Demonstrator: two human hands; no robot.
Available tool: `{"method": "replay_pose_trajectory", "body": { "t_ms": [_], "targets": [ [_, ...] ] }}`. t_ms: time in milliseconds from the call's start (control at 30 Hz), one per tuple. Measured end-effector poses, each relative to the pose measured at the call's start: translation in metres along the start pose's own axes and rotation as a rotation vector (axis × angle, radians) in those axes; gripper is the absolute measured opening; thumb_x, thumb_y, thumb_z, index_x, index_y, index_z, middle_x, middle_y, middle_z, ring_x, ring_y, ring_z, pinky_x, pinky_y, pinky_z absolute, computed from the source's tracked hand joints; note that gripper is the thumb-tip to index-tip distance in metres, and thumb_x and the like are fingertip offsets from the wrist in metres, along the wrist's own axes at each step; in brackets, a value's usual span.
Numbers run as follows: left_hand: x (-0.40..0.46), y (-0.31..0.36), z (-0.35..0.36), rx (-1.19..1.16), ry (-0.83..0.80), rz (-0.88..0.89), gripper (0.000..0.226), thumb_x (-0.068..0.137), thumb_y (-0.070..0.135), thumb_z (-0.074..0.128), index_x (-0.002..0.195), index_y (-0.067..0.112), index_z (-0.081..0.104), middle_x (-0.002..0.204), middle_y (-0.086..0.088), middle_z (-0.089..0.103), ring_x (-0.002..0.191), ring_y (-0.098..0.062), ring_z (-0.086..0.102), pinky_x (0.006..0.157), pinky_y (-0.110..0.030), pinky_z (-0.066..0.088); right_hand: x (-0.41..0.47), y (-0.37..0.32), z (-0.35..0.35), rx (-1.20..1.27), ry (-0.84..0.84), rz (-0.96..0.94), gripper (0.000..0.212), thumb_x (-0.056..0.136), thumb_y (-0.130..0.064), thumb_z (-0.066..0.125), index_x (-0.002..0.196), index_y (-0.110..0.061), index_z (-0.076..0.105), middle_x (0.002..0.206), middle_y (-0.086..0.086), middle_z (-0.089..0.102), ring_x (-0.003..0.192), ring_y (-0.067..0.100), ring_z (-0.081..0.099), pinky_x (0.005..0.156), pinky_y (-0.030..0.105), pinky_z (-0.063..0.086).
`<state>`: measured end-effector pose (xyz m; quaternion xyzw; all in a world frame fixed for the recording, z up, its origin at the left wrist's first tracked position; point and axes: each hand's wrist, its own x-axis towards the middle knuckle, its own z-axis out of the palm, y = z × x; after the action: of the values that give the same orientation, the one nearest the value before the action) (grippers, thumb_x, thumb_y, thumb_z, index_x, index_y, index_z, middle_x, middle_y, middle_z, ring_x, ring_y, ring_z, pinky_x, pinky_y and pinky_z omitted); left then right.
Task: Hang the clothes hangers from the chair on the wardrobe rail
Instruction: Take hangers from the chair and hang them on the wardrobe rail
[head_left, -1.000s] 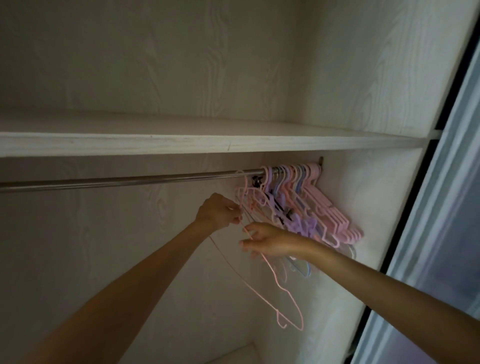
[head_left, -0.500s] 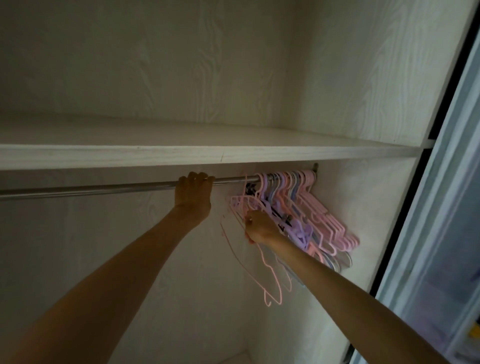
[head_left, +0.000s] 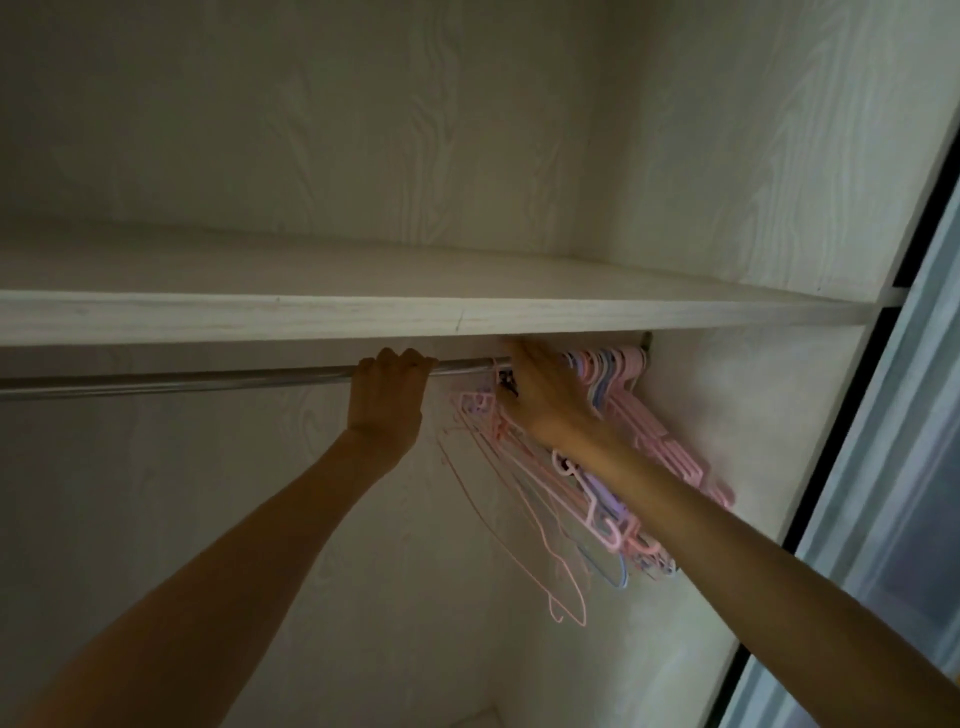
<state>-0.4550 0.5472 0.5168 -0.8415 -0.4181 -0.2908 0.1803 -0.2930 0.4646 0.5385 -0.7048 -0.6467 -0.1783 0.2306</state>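
Gripping the round steel wardrobe rail (head_left: 208, 379), the left hand (head_left: 387, 400) steadies while the right hand (head_left: 543, 400) — its grasp hidden — should seat the pink and lilac plastic hangers' (head_left: 623, 467) hooks fully over it.

No text, label, brand, number or sign can be read anywhere in the frame.
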Motion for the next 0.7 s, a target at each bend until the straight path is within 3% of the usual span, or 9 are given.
{"method": "replay_pose_trajectory", "body": {
  "t_ms": [100,167,333,700],
  "targets": [
    [-0.001,-0.002,0.002,-0.004,-0.006,0.016,0.055,0.090,0.004,0.047,0.140,0.023,0.038,0.129,-0.001,0.051,0.109,-0.021,0.051,0.092,-0.032,0.039,0.031,0.018,0.008,-0.076,-0.117,-0.060,0.063,0.089,-0.038,0.057,0.141,-0.012,0.033,0.143,0.013,0.042,0.131,0.030,0.039,0.107,0.043,0.033],
    [0.001,-0.003,0.002,-0.017,-0.010,0.017,0.055,0.089,0.004,0.047,0.140,0.023,0.039,0.129,-0.002,0.051,0.109,-0.022,0.051,0.092,-0.033,0.040,0.037,0.026,0.018,-0.106,-0.195,-0.079,0.063,0.088,-0.038,0.059,0.141,-0.014,0.036,0.143,0.010,0.043,0.132,0.028,0.038,0.108,0.042,0.031],
    [0.004,-0.004,0.001,-0.038,-0.005,0.011,0.055,0.089,0.003,0.048,0.139,0.025,0.040,0.127,-0.001,0.053,0.108,-0.022,0.052,0.090,-0.031,0.041,0.046,0.045,0.028,-0.100,-0.030,-0.153,0.052,0.081,-0.030,0.068,0.128,-0.012,0.053,0.127,0.010,0.058,0.119,0.028,0.051,0.100,0.035,0.033],
    [0.004,-0.003,0.001,-0.002,-0.033,0.003,0.056,0.088,0.004,0.049,0.140,0.025,0.039,0.127,0.000,0.053,0.107,-0.021,0.053,0.090,-0.031,0.042,0.047,0.081,0.017,-0.168,-0.081,-0.105,0.055,0.080,-0.034,0.067,0.130,-0.019,0.051,0.132,0.005,0.055,0.123,0.025,0.047,0.100,0.032,0.030]
  ]
}}
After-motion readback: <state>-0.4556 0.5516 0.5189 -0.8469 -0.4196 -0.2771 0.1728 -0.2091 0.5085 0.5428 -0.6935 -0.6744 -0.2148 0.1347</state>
